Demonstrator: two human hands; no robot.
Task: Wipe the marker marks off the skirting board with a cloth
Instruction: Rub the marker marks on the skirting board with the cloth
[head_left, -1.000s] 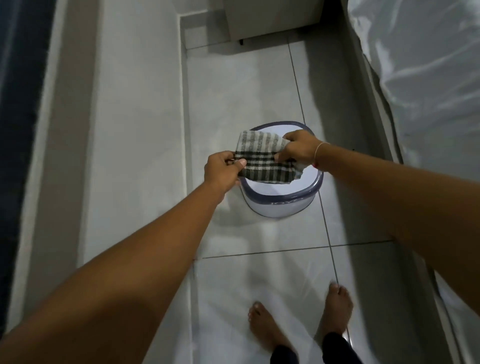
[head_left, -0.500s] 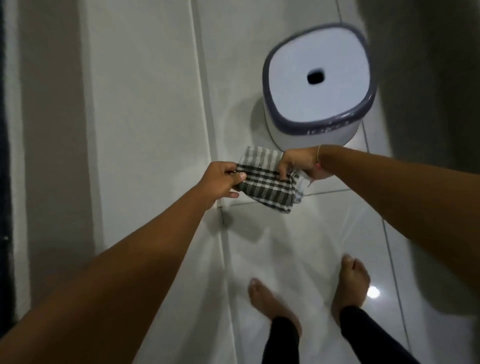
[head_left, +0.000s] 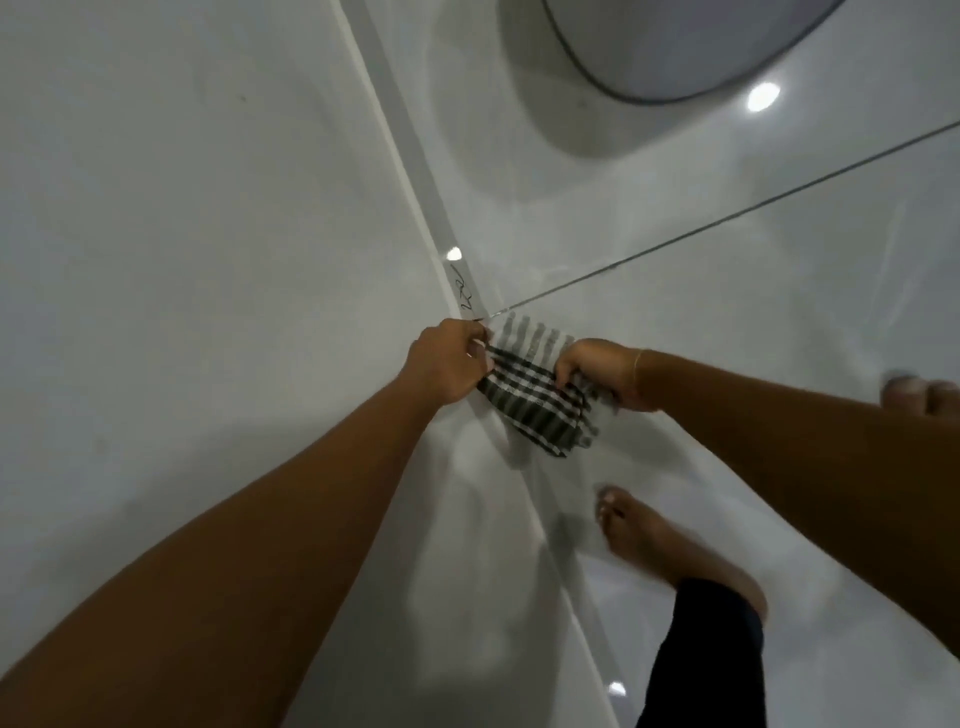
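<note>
A black-and-white checked cloth (head_left: 535, 392) is stretched between both hands low down near the floor. My left hand (head_left: 447, 366) pinches its left edge and my right hand (head_left: 597, 371) grips its right side. The grey skirting board (head_left: 423, 171) runs diagonally from the top middle down past my hands. Black marker marks (head_left: 464, 291) show on it just above my left hand. The cloth hangs just below the marks and partly covers the board there; I cannot tell if it touches the board.
A white stool with a dark rim (head_left: 675, 47) stands on the tiled floor at the top right. My bare feet (head_left: 670, 545) are at the lower right. The pale wall (head_left: 182, 208) fills the left side.
The view has dropped much closer to the floor. Both hands have carried the cloth from over the stool down to the skirting board, and the marker marks have come into sight.
</note>
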